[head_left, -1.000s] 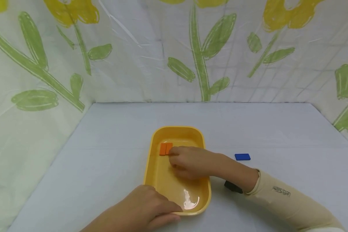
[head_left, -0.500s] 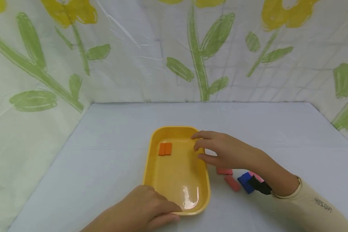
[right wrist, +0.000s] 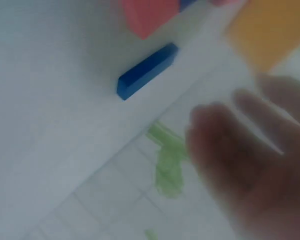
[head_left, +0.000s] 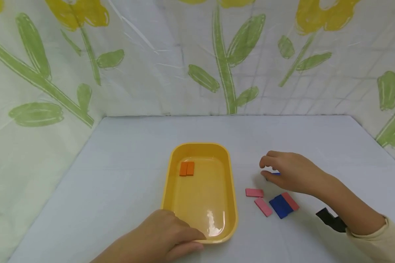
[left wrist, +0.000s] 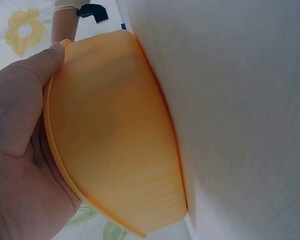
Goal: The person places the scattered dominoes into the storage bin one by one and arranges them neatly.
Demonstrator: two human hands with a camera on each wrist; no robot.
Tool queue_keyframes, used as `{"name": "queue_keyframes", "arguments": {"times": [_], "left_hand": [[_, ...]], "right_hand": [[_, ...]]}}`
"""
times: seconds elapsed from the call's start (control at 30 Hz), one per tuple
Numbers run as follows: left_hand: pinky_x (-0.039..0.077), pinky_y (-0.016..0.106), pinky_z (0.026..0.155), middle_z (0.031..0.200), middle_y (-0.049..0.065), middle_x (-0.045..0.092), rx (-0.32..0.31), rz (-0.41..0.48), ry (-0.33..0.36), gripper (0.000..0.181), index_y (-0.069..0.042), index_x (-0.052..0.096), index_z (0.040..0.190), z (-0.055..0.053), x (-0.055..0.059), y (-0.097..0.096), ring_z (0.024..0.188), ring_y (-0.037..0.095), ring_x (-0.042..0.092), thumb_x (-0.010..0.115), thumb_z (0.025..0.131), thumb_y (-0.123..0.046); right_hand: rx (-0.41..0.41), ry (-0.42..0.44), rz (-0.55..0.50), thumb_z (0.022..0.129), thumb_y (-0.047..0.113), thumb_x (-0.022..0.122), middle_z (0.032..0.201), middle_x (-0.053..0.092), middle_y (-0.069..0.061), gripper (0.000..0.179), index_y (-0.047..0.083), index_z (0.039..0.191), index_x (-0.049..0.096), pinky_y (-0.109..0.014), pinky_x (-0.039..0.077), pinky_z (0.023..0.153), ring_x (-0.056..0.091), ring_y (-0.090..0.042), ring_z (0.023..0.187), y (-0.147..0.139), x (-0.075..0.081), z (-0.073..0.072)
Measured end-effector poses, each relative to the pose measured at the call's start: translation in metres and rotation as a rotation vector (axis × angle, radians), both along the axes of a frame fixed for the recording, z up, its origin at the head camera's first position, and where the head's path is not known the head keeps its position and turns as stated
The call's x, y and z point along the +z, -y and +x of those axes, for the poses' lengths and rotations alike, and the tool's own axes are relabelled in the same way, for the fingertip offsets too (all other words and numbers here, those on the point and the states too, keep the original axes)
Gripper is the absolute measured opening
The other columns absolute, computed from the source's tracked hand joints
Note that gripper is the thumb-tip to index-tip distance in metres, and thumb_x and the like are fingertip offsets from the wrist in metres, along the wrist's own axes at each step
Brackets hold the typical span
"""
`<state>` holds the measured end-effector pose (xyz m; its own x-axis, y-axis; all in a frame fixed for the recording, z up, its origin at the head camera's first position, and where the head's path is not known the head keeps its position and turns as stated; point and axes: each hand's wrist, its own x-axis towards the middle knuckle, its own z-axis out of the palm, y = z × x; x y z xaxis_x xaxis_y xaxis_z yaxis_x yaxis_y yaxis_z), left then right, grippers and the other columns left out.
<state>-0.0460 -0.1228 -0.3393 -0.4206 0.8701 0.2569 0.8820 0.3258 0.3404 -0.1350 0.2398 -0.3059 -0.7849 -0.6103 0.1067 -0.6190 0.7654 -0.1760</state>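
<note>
My left hand (head_left: 164,235) grips the near left corner of a yellow plastic tray (head_left: 202,204), thumb outside the rim (left wrist: 51,107). Inside the tray, near its far left, two orange blocks (head_left: 187,168) lie side by side. To the right of the tray my right hand (head_left: 294,171) hovers with loosely bent, parted fingers and holds nothing. Just below those fingers lies a single blue block (right wrist: 147,71), partly hidden in the head view. Nearer to me are two pink blocks (head_left: 258,199) and a blue pair (head_left: 281,206) with a pink block (head_left: 290,201) against it.
A white cloth (head_left: 118,197) covers the table. Behind it hangs a pale sheet (head_left: 158,84) painted with yellow flowers and green leaves, which also runs down both sides. A black strap (head_left: 330,220) hangs at the right wrist.
My right hand has let go of an orange block inside the tray, lifted out and swung right over the blue block. Blocks hidden by the arm now show. The left hand stays put.
</note>
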Motion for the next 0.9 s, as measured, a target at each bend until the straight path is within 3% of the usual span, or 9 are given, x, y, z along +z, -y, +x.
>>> {"name": "queue_keyframes", "arguments": {"times": [0.17,0.33,0.5,0.9], "left_hand": [[0.03,0.007,0.059,0.068,-0.022,0.042,0.006,-0.015,0.015,0.026,-0.027,0.064,0.086,0.0,0.001,0.0,0.062,-0.009,0.034,0.051,0.106,-0.038],[0.03,0.007,0.06,0.069,-0.022,0.046,0.013,-0.035,0.018,0.026,-0.027,0.066,0.089,0.0,0.001,0.0,0.062,-0.009,0.035,0.051,0.106,-0.038],[0.03,0.007,0.06,0.07,-0.023,0.047,0.019,-0.028,-0.016,0.024,-0.028,0.065,0.089,0.001,0.0,0.001,0.062,-0.008,0.035,0.052,0.105,-0.039],[0.032,0.006,0.062,0.073,-0.023,0.051,0.022,-0.045,0.059,0.026,-0.027,0.07,0.094,0.001,0.0,0.0,0.064,-0.01,0.037,0.051,0.106,-0.039]], "right_hand": [[-0.129,0.121,0.113,0.087,0.026,0.079,0.076,0.058,0.011,0.017,0.016,0.094,0.068,-0.027,0.043,0.054,0.05,-0.005,0.062,-0.013,-0.007,0.0],[-0.176,0.198,0.168,0.089,0.031,0.076,0.063,0.047,0.008,0.022,0.016,0.085,0.06,-0.027,0.037,0.051,0.044,-0.008,0.057,-0.016,-0.016,-0.001],[-0.198,0.176,0.152,0.09,0.033,0.075,0.059,0.042,0.005,0.03,0.017,0.076,0.053,-0.028,0.033,0.051,0.041,-0.01,0.053,-0.012,-0.021,-0.004],[-0.265,0.172,0.178,0.09,0.035,0.074,0.064,0.044,0.002,0.033,0.014,0.077,0.052,-0.029,0.035,0.054,0.044,-0.013,0.058,-0.003,-0.026,-0.008]]}}
